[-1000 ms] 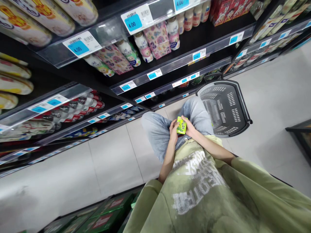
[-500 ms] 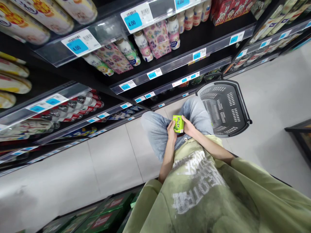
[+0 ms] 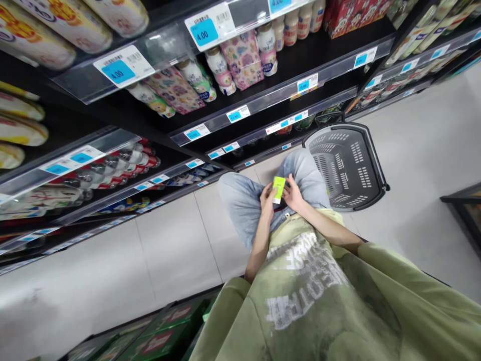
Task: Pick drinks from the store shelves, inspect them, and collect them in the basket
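A small bright green box (image 3: 278, 187) sits above my lap, with a narrow, mostly plain green side facing up and a pale band at its lower end. My left hand (image 3: 267, 198) grips it from the left, the thumb lying over its face. On the other side is my right hand (image 3: 294, 196), its fingers apart and their tips close to the box's right edge. Whether those tips touch the box I cannot tell. Both hands are held between my bent knees, over the blue jeans (image 3: 240, 203).
Beside my right knee stands a dark grey shopping basket (image 3: 370, 165). Shelves (image 3: 263, 100) with bottles, cartons and price tags run along the front and left. Dark green boxes (image 3: 161, 341) are behind me at lower left. A dark stand edge (image 3: 460, 198) juts in at right.
The green box has turned from its broad printed face to a narrower side. My right hand's fingers have loosened and spread at its right edge, while the left keeps hold.
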### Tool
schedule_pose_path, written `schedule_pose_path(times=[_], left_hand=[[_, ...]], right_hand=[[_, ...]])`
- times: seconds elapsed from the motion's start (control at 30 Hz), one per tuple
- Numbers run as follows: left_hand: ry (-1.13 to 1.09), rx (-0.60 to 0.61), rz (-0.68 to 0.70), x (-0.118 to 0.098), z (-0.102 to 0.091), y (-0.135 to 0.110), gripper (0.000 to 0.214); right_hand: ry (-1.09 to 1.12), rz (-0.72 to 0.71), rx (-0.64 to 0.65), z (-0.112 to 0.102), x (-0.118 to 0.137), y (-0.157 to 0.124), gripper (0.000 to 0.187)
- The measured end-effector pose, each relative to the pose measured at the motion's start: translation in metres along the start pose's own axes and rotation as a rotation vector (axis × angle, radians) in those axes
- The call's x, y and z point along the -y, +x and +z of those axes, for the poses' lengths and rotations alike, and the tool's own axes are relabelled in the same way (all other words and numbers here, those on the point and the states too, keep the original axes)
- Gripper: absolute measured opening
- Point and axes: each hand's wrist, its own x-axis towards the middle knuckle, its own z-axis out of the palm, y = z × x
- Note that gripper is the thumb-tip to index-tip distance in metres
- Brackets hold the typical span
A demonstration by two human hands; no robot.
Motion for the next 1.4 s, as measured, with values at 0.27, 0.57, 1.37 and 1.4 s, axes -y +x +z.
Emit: schedule_pose_path(times=[0.27, 0.57, 1.37, 1.4], left_hand=[[-0.267, 0.124, -0.178, -0.012, -0.01, 0.001, 0.063], [-0.182, 0.077, -0.223, -0.008, -0.005, 0.001, 0.062], [0.74, 0.157, 0.442, 0.008, -0.014, 0.006, 0.085], [0.74, 0.133, 0.435, 0.009, -0.014, 0.006, 0.086]], right_hand=[[0.009, 0.132, 0.044, 0.005, 0.005, -0.004, 0.016], [0.04, 0.106, 0.032, 0.006, 0.005, -0.006, 0.015], [-0.154, -0.082, -0.084, 0.019, 0.002, -0.009, 0.034], [-0.265, -0.139, -0.056, 0.018, 0.003, -0.01, 0.036]])
